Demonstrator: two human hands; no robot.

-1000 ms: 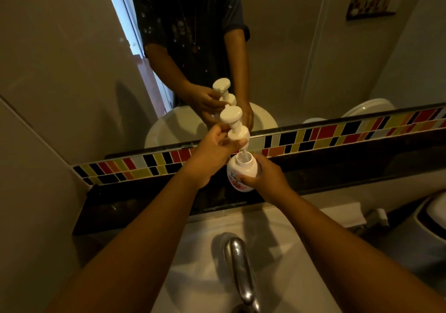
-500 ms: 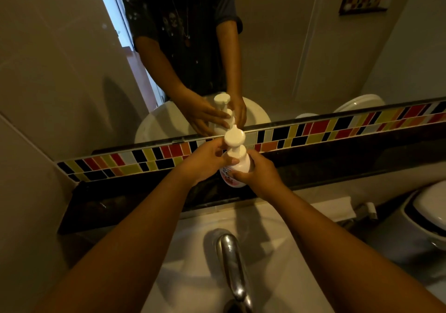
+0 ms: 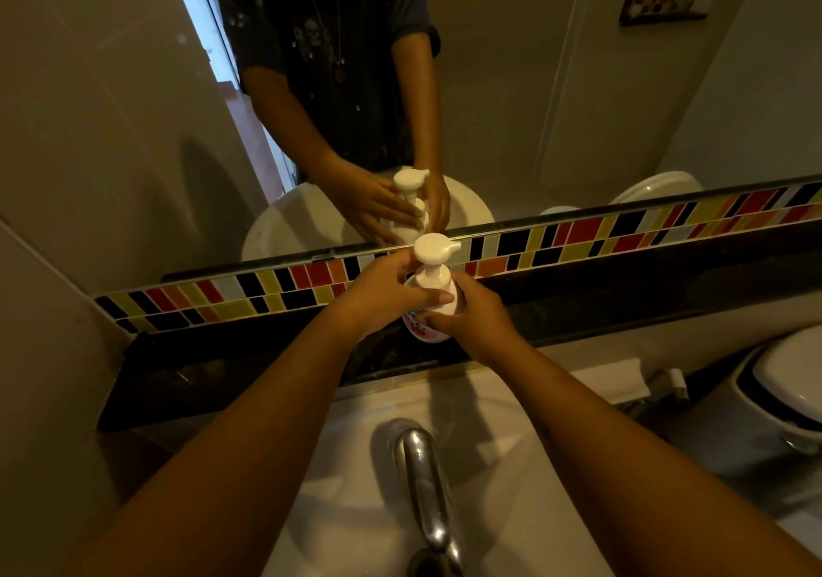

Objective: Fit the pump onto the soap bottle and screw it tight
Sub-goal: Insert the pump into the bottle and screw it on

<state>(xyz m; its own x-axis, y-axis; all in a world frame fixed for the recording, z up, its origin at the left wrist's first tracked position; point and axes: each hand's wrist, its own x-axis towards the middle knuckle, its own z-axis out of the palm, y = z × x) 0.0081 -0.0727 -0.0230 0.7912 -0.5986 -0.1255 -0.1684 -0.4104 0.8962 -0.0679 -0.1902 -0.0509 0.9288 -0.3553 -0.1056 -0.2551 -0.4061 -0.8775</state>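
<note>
While the tap (image 3: 427,501) stands nearest, the right hand (image 3: 476,323) clamps the soap bottle (image 3: 427,316) steady above the dark ledge (image 3: 622,305); left hand (image 3: 382,298) fingers wrap the seated pump (image 3: 431,260), evidently for turning.

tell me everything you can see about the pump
The pump looks like white plastic: a round flat head with a short spout pointing right, a narrow stem, and a wider collar below. It stands upright, seated on the neck of the bottle in front of the tiled strip. The left hand wraps the collar, while the right hand grips the bottle. How far it is screwed cannot be told.
</note>
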